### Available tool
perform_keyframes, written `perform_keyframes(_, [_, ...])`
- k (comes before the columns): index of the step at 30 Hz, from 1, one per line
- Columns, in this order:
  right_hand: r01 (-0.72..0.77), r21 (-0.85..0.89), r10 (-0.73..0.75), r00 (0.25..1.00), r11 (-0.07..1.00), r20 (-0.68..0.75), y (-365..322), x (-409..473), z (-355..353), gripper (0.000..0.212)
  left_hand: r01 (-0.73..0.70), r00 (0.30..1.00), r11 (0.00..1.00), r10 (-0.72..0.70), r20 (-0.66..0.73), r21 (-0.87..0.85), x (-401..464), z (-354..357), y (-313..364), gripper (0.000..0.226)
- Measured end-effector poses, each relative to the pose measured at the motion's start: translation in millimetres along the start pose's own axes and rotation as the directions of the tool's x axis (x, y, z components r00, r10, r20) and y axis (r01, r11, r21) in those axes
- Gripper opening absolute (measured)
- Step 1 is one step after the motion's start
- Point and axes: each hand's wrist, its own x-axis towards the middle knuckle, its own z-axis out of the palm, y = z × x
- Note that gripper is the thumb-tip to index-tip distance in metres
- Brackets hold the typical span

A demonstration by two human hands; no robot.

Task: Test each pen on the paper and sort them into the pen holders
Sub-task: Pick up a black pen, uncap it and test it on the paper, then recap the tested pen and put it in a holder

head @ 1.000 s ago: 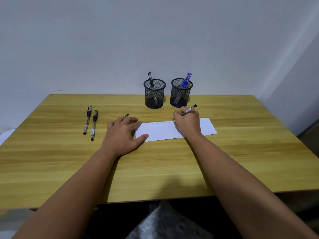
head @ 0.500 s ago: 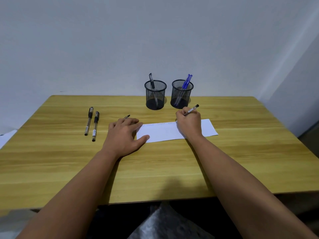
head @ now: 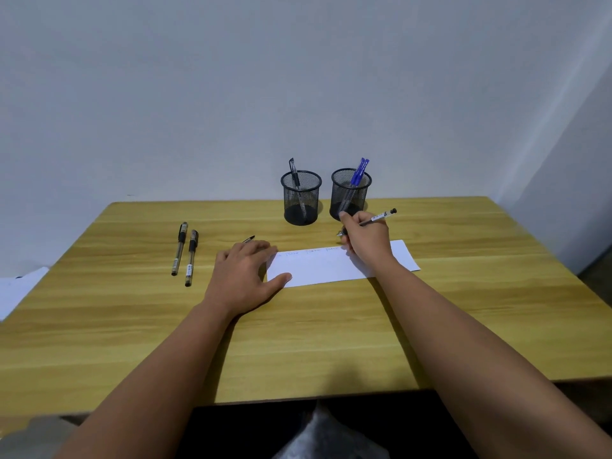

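My right hand (head: 366, 238) grips a black pen (head: 381, 217) whose tip hovers at the far edge of the white paper strip (head: 318, 266). Faint scribbles run along the paper's far edge. My left hand (head: 243, 276) rests flat on the table, thumb on the paper's left end. A pen cap (head: 249, 239) pokes out beyond its fingers. Two capped black pens (head: 183, 251) lie side by side to the left. The left mesh holder (head: 301, 197) has one black pen in it; the right mesh holder (head: 350, 191) has blue pens.
The wooden table (head: 298, 342) ends at a front edge close to my body. Some white paper (head: 16, 289) lies off the table's left side. A pale wall rises just behind the holders.
My right hand has lifted and drawn back from the paper's far edge, tilting the pen flatter. The left hand has stayed in place.
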Motion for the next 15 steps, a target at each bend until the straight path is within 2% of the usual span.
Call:
perform_keyframes(2, [0.039,0.062,-0.038,0.999,0.997,-0.017,-9.6,-2.3,-0.1,0.028,0.000,0.999,0.999,-0.002,-0.048,-0.032,0.6,-2.7,2.1,0.067])
perform_keyframes(6, [0.135,0.032,-0.133,0.990,0.990,-0.036,-20.9,-4.5,2.4,0.036,0.066,0.979,0.996,-0.077,-0.191,-0.062,12.1,-8.9,-6.1,0.050])
perform_keyframes(8, [0.111,0.067,-0.112,0.994,0.992,0.009,-24.9,-8.6,5.5,0.035,0.161,0.975,0.987,-0.160,-0.156,-0.004,22.8,-12.4,-14.7,0.045])
perform_keyframes(10, [0.056,0.113,-0.064,0.996,0.992,0.070,-30.4,-13.3,8.6,0.028,0.256,0.966,0.964,-0.252,-0.063,0.074,32.9,-15.5,-20.6,0.040])
perform_keyframes(12, [-0.006,0.140,-0.014,0.990,0.990,0.138,-34.3,-14.9,10.5,0.026,0.276,0.960,0.950,-0.279,0.000,0.143,39.2,-16.4,-24.2,0.033])
perform_keyframes(15, [-0.068,0.155,0.034,0.976,0.986,0.217,-31.7,-13.5,11.3,0.019,0.266,0.964,0.955,-0.268,-0.005,0.133,44.1,-15.8,-28.9,0.029])
